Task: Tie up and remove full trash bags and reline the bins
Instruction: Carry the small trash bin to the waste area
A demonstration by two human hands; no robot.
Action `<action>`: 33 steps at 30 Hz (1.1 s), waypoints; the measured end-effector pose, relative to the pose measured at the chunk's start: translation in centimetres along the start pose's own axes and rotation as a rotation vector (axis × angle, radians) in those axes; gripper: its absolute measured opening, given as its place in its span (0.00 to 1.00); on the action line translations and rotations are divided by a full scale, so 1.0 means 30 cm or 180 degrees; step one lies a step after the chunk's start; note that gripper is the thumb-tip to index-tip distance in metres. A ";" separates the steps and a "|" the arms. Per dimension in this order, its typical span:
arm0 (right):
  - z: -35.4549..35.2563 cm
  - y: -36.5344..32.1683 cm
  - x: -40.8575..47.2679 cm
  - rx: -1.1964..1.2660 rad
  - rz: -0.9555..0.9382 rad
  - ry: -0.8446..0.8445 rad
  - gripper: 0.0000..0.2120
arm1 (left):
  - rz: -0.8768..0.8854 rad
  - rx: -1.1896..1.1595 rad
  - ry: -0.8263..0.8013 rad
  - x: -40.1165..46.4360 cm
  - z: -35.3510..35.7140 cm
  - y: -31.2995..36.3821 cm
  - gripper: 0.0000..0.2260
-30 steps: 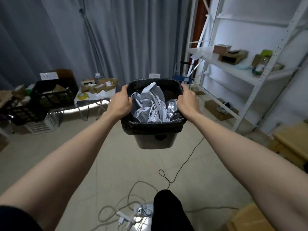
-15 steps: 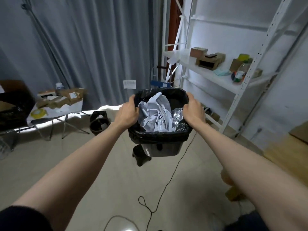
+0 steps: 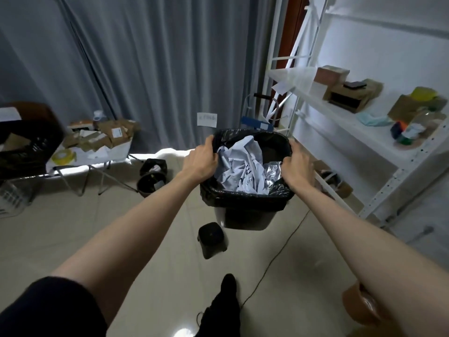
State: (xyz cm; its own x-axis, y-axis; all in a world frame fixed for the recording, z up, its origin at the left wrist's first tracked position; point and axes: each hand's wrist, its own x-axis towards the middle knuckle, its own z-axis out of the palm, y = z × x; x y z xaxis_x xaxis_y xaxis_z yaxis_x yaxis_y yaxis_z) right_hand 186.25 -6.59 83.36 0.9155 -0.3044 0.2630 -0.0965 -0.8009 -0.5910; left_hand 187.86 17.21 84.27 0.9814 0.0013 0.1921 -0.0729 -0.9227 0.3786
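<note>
Bin (image 3: 244,216) is off the floor with your left hand (image 3: 200,164) and right hand (image 3: 297,167) each curled over its rim pinching the black liner (image 3: 243,199), so I'd set it down flat before gathering the bag's edges to tie.

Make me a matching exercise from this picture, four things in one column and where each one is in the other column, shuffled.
Things:
1. crumpled white paper
2. yellow tape roll
3. small black stool
4. blue face mask

Places:
A. on the white shelf
B. on the floor under the held bin
C. inside the black trash bag
D. on the folding table at left

Pairs: 1-C, 2-D, 3-B, 4-A
</note>
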 end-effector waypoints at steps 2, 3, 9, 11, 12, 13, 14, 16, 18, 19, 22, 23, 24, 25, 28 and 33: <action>0.074 0.013 0.114 -0.0069 -0.0031 -0.0111 0.24 | -0.0030 0.0061 -0.0060 0.119 0.063 -0.026 0.22; 0.117 0.018 0.185 -0.0106 -0.0068 -0.0149 0.23 | -0.0061 0.0096 -0.0075 0.190 0.097 -0.038 0.22; 0.375 0.016 0.614 -0.0184 -0.0056 -0.0431 0.27 | -0.0220 0.0009 -0.0166 0.628 0.275 -0.113 0.24; 0.441 0.006 0.747 -0.0119 -0.0111 -0.0479 0.29 | -0.0295 -0.0048 -0.0174 0.757 0.305 -0.120 0.23; 0.471 -0.002 0.817 -0.0114 -0.0159 -0.0509 0.29 | -0.0345 -0.0074 -0.0172 0.819 0.313 -0.122 0.23; 0.499 -0.013 0.885 -0.0117 -0.0218 -0.0526 0.30 | -0.0389 -0.0094 -0.0165 0.880 0.319 -0.125 0.23; 0.528 -0.021 0.950 -0.0125 -0.0269 -0.0537 0.30 | -0.0422 -0.0101 -0.0155 0.937 0.326 -0.130 0.22; 0.585 -0.036 1.077 -0.0136 -0.0323 -0.0560 0.28 | -0.0473 -0.0104 -0.0136 1.055 0.348 -0.146 0.22; 0.646 -0.043 1.202 -0.0082 -0.0327 -0.0593 0.26 | -0.0514 -0.0093 -0.0095 1.169 0.377 -0.164 0.21; 0.675 -0.044 1.259 -0.0056 -0.0330 -0.0649 0.26 | -0.0538 -0.0067 -0.0076 1.222 0.394 -0.174 0.21; 0.767 -0.054 1.431 -0.0126 -0.0465 -0.0775 0.25 | -0.0646 0.0006 -0.0082 1.378 0.447 -0.208 0.21; 0.804 -0.060 1.491 -0.0123 -0.0514 -0.0815 0.24 | -0.0706 0.0017 -0.0104 1.432 0.466 -0.221 0.22; 0.848 -0.064 1.553 -0.0116 -0.0565 -0.0869 0.24 | -0.0774 0.0036 -0.0115 1.488 0.487 -0.236 0.22; 0.894 -0.067 1.617 -0.0111 -0.0613 -0.0930 0.23 | -0.0845 0.0045 -0.0103 1.546 0.509 -0.251 0.23; 1.049 -0.075 1.804 0.0049 -0.0808 -0.1145 0.24 | -0.1025 0.0011 0.0005 1.704 0.573 -0.302 0.22; 1.287 -0.114 2.055 0.0204 -0.1040 -0.1619 0.24 | -0.1486 0.0053 0.0085 1.906 0.650 -0.384 0.23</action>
State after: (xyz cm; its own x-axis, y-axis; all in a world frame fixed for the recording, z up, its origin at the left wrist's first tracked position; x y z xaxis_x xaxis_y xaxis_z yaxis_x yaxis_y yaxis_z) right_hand 258.09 -2.69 72.16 0.9671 0.2493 0.0506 0.2304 -0.7739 -0.5900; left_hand 248.26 20.41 73.25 0.9035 0.4276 0.0279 0.3787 -0.8271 0.4154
